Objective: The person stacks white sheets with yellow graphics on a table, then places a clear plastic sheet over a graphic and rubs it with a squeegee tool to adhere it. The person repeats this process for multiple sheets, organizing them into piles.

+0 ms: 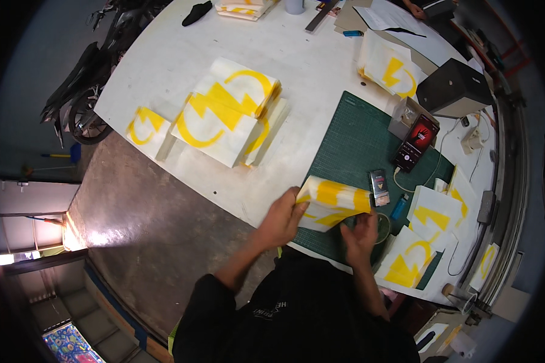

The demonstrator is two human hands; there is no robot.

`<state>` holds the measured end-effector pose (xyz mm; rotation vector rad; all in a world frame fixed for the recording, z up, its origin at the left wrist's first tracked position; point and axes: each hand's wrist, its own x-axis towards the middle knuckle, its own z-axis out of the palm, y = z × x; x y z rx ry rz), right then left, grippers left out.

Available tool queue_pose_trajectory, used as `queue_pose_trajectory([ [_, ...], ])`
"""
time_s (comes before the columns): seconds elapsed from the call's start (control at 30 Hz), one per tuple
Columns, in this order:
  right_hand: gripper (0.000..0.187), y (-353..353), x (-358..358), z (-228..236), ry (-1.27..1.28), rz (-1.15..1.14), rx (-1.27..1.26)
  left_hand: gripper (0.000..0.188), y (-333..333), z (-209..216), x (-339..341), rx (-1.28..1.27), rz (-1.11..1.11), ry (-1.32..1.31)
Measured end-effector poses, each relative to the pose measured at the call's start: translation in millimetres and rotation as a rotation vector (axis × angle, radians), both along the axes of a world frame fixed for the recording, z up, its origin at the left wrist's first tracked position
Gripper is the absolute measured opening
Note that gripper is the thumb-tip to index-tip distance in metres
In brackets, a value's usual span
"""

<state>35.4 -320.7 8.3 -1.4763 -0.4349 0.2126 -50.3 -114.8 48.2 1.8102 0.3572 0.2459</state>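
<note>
Black shirt (309,302) lay nearest; left hand (281,219) gripped a yellow-and-white bundle (334,201); right hand (361,237) curved half-open by its edge, hold unclear; one-sided support could have let it tip.

The mat (357,145) is dark green with a fine grid. Over its near edge, the folded paper (332,202) is white with yellow bands; left of it, the paper stack (215,118) shows yellow bolts and arcs on white. On it, the lighter (399,206) is blue.
</note>
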Motion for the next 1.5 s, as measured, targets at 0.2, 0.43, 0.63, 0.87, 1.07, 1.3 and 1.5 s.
queue_pose_trajectory([
  [0.2, 0.067, -17, 45, 122, -0.470, 0.231, -0.284, 0.022, 39, 72, 22, 0.617, -0.579, 0.020],
  [0.43, 0.022, 25, 44, 142, -0.581, 0.627, -0.857, 0.025, 23, 71, 38, 0.746, -0.852, -0.044],
  [0.63, 0.014, 39, 52, 147, -0.547, 0.738, -0.867, 0.034, 35, 82, 29, 0.803, -0.756, 0.002],
  [0.87, 0.017, 96, 158, 166, -0.144, 0.581, -0.576, 0.053, 98, 108, -13, 0.634, 0.453, -0.463],
  [1.07, 0.023, 232, 223, 118, 0.026, 0.746, -0.299, 0.046, 112, 21, -41, 0.030, 1.064, -0.547],
  [1.3, 0.024, 343, 240, 87, 0.103, 0.778, -0.476, 0.064, 101, -27, -15, -0.557, 1.041, -0.386],
  [1.5, 0.022, 355, 232, 70, 0.125, 0.811, -0.533, 0.075, 104, -24, -7, -0.588, 0.967, -0.415],
])
